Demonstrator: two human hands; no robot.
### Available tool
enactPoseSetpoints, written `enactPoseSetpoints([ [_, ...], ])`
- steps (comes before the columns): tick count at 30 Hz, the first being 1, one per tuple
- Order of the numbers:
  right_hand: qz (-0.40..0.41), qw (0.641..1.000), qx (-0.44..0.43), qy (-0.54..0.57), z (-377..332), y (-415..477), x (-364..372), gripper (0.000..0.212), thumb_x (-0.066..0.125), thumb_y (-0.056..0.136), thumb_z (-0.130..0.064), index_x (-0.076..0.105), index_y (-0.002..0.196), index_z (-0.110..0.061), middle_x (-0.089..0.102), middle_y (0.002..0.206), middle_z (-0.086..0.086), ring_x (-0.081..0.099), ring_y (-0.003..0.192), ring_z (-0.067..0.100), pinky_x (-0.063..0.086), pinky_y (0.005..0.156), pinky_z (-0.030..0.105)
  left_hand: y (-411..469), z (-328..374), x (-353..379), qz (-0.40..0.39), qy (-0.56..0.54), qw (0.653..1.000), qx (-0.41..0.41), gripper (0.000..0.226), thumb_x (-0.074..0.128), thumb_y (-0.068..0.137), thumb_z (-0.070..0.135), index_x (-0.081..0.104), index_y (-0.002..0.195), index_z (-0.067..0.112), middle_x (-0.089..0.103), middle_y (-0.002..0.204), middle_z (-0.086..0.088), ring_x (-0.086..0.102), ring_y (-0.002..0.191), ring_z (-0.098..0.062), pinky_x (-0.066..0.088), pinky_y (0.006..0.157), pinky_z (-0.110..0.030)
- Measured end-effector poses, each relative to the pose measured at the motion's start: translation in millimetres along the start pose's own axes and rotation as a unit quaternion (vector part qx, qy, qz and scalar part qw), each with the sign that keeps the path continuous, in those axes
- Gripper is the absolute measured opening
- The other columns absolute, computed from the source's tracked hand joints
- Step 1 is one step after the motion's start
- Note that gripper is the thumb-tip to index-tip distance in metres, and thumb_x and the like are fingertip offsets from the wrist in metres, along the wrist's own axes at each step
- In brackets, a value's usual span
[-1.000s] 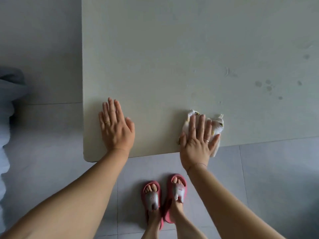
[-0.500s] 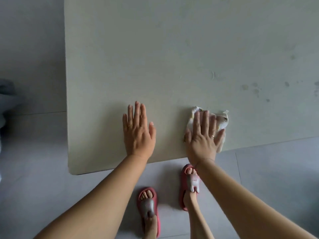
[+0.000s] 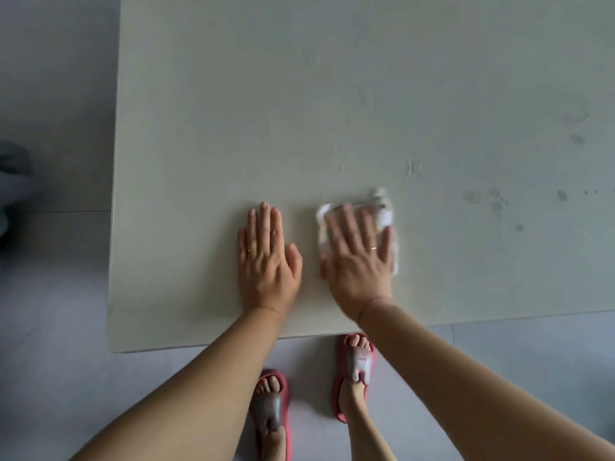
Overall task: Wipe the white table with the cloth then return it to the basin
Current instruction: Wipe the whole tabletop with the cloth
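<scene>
- Your right hand (image 3: 357, 257) lies flat with fingers spread, pressing the cloth (image 3: 386, 217) onto the table (image 3: 233, 111); the wide palm covers most of the cloth, so only its far and right edges show. It looks blurred, which suggests a wiping stroke
- Your left hand (image 3: 266, 257) is flat too, fingers close together, holding nothing; I judge it is there to brace you while you lean over
- The cloth sits near the table's near edge, just right of the left hand, the two hands close but apart
- Grey spots (image 3: 492, 201) lie to the right, well apart from the cloth, and that way the top is open
- The left edge and near corner are close; keep strokes short there
- No basin is in view
</scene>
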State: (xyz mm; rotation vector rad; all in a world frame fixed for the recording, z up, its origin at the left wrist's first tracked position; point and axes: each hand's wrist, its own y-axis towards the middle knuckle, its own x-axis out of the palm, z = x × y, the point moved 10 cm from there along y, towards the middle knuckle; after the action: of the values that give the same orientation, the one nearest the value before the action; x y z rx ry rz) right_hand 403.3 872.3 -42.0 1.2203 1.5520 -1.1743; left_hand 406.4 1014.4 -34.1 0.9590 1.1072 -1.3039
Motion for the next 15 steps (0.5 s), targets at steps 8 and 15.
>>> enactPoseSetpoints([
  [8,-0.011,0.994,-0.095,-0.050,19.8,78.0,-16.3,0.055,0.021,0.096,-0.046,0.007,0.148,-0.037,0.006,0.159,-0.008,0.001,0.146,0.016,-0.006,0.115,0.048,0.1,-1.7,2.1,-0.017,0.016,1.000,-0.010,0.064,0.034,0.086,0.028,0.031,0.147,0.006,0.027,0.155,-0.012,0.024,0.144,-0.028,0.019,0.117,-0.042],
  [15,-0.033,0.985,-0.166,-0.029,-46.0,57.7,-1.7,0.059,0.024,0.093,-0.046,0.012,0.149,-0.032,0.008,0.158,-0.005,0.004,0.146,0.022,0.001,0.115,0.056,0.4,-1.5,4.8,-0.029,0.036,0.999,-0.007,0.065,0.032,0.086,0.032,0.033,0.145,0.004,0.027,0.154,-0.014,0.023,0.143,-0.029,0.017,0.116,-0.043],
])
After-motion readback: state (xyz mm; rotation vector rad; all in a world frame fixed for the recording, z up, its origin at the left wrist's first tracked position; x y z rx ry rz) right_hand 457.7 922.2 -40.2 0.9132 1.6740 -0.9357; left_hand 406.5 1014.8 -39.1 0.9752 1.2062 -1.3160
